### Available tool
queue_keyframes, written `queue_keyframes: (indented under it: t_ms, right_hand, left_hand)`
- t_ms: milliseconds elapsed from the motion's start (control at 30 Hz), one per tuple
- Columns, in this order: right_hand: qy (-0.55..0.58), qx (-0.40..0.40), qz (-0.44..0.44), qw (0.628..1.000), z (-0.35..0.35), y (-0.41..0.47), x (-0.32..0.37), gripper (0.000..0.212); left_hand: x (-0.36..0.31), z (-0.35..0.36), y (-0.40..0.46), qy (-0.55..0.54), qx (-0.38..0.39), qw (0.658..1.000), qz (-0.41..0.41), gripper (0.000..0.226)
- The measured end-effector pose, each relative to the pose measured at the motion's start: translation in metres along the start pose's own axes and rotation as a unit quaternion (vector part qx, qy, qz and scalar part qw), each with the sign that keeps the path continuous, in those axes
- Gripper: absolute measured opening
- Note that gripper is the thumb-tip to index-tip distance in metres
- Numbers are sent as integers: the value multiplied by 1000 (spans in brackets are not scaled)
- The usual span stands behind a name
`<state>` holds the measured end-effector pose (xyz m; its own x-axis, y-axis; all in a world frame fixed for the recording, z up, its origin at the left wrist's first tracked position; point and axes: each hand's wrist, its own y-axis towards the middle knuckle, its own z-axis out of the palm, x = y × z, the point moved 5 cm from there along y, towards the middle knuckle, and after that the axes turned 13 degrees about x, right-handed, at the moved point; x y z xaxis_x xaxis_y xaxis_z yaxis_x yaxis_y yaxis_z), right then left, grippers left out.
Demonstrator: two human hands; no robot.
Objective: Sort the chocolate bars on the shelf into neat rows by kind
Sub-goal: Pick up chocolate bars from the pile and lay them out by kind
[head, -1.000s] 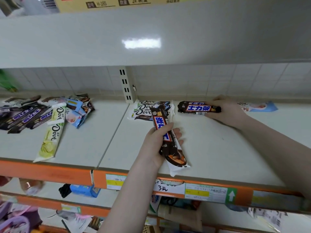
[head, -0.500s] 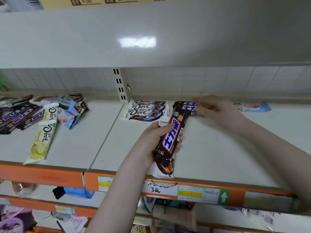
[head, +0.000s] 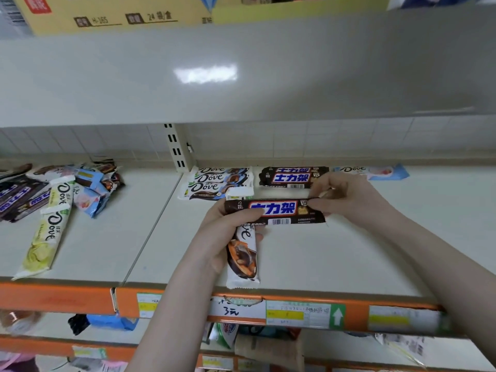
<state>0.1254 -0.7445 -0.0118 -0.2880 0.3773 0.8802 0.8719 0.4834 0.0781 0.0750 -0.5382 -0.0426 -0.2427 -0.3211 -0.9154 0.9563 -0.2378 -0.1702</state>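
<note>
Moved: Snickers bar turned from upright to level.
Left hand: grips Snickers bar and white Dove bar.
Right hand: pinches its right end.

Shop: price-tagged shelf of sweets.

your white shelf carries, beside the slotted upright, stacked dove bars; right of those, snickers bars and a blue dove bar; far left, a mixed heap.
</note>
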Motion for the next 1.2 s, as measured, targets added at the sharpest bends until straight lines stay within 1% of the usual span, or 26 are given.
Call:
queue_keyframes:
  t_ms: [33,100,167,267,333,467,533,633,700,767,867,1000,1200]
  right_hand:
    - [-33,9,-7,999,3,-4,0,17]
    - [-117,35,-44,992,13,-10,5,31]
    - [-228,45,-96,968,22,-17,13,42]
    - [-362,1,-170,916,25,-24,22,44]
    - [-405,-17,-187,895,22,-23,23,44]
    - [-414,-35,-163,895,4,-8,19,36]
    - [-424,-50,-133,894,-5,3,13,31]
    - [-435,-50,-83,895,-11,17,3,26]
    - [-427,-45,-69,901,-12,22,-1,24]
    - [-425,-48,-65,901,-11,25,-3,25]
    - [-444,-57,-72,891,-9,30,-6,29]
    - [-446,-41,-70,891,-6,35,-15,37]
    - [-447,-45,-75,890,-6,36,-22,35]
  left_hand:
    - [0,1,0,-1,-4,1000,4,33]
    - [1,5,0,8,-3,1000,9,32]
    - [4,10,1,14,1,1000,7,36]
    - [9,11,3,-7,-5,1000,-3,32]
    - [11,9,3,-20,-14,1000,-5,26]
    - [12,0,1,-62,-43,997,19,26]
    - [13,-3,-1,-92,-53,994,27,22]
    - [13,-5,-4,-116,-55,992,24,16]
    - [14,-4,-4,-133,-53,989,22,20]
    - [15,-4,-5,-147,-51,988,23,23]
    - [16,-6,-5,-157,-53,986,22,22]
    - [16,-6,-5,-161,-49,986,16,22]
    - [17,-7,-4,-159,-45,986,13,25]
